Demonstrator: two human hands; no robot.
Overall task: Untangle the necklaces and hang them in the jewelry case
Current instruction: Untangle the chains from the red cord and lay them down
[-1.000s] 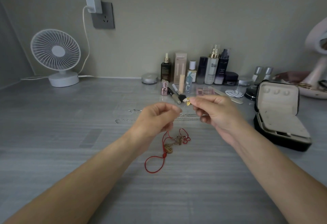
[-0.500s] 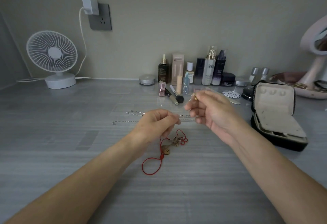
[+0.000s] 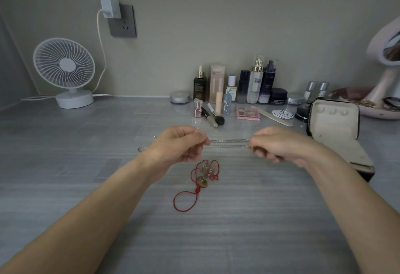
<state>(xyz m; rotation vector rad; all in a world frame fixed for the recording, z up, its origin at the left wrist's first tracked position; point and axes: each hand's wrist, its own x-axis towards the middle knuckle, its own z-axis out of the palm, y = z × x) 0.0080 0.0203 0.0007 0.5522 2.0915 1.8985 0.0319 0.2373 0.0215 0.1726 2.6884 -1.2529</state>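
Grey streaked table [image 3: 65, 187] against a plain matte wall; far left, a white plastic fan [image 3: 63, 66] with a round slatted grille. Left hand [image 3: 179, 146], grip pinched, thing held too fine to tell. Behind the hands, flat on the table, a fine silver chain [image 3: 227, 146]; nearer, a looped red cord necklace [image 3: 196, 189] with metal charms. Right hand [image 3: 281, 146], grip pinching a small gold pendant [image 3: 251, 148]. At right, open black jewelry case [image 3: 334, 122], cream lining, lid upright.
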